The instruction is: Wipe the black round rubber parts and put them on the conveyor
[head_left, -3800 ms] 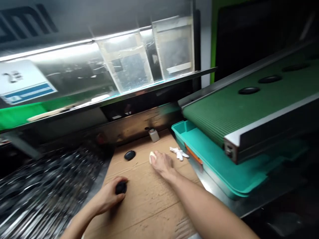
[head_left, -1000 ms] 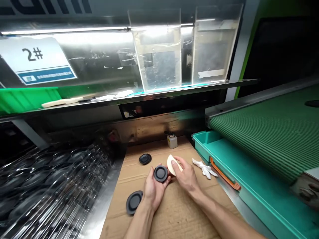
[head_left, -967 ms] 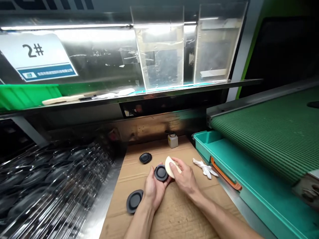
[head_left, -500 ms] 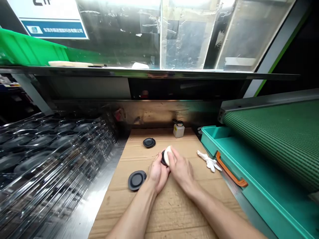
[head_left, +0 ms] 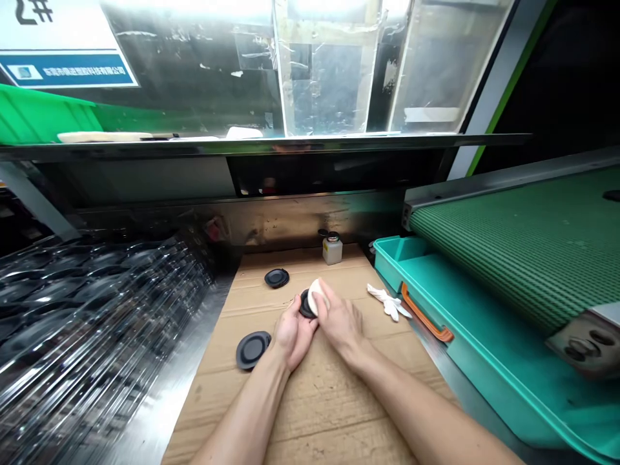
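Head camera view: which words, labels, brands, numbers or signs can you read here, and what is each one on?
"2#", its top cut off by the picture's edge: on the white-and-blue rectangular sign.
"有限公司", ending a line of Chinese characters: on that sign's blue band; the earlier characters are too blurred to quote surely.
Too small to read: the yellow label on the small whitish square bottle.

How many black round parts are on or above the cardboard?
3: a far part toward the back of the cardboard, a near part beside the left forearm, a held part in the left hand. Others may be hidden.
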Motion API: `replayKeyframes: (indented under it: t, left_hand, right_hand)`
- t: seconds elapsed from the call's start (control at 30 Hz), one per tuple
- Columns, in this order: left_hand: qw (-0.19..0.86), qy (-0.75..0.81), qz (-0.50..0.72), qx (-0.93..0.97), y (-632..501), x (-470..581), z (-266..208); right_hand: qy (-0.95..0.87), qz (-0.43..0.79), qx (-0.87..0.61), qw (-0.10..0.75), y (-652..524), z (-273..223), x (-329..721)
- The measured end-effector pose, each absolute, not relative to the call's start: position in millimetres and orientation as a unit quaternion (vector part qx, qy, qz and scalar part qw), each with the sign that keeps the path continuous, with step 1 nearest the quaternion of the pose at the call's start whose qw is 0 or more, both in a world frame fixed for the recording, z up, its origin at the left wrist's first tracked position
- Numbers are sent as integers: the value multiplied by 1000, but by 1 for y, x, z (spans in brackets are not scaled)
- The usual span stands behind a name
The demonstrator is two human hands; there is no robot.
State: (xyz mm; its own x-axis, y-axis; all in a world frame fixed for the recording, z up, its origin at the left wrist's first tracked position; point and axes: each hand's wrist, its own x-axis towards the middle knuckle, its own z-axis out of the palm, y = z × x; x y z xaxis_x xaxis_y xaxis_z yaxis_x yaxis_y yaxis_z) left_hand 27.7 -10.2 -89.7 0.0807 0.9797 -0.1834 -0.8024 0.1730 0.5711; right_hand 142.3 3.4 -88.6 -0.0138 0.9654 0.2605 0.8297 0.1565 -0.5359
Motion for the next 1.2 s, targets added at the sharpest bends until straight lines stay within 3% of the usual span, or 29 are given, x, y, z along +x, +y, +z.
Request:
replayKeyframes:
  t: [0.1,0.27,0.4,0.6,0.73,0.83,0.93,1.07,1.2]
  left_hand:
    - [699,288,637,152,-9,27,-89]
    - [705,276,639,134,-7,25,-89]
    - [705,273,640,137,-7,26,-89]
    - [685,292,637,200,-9,33,-90]
    - [692,295,629,198,-11,33,-89]
    - [701,291,619,201,-11,32,-89]
    - [687,302,625,214,-10,34,-90]
    - [678,312,634,203,-9,34,-92]
    - [685,316,618,221,-10,34,-92]
  right_hand:
    - [-644,139,-650,378,22,-89,164]
    - [-655,250,-502,507,28,-88,177]
    - [-692,372,-428,447,23,-90,170]
    - [-673,422,-406,452,17,-93,158]
    - [-704,466,-384,374,18,-87,168]
    - [-737,417,-428,315,23,-78,182]
    - [-743,321,-475,345,22,-71,186]
    - [-782,280,-421,363,16,-70,175]
    - [-751,176,-524,362,14,-74,170]
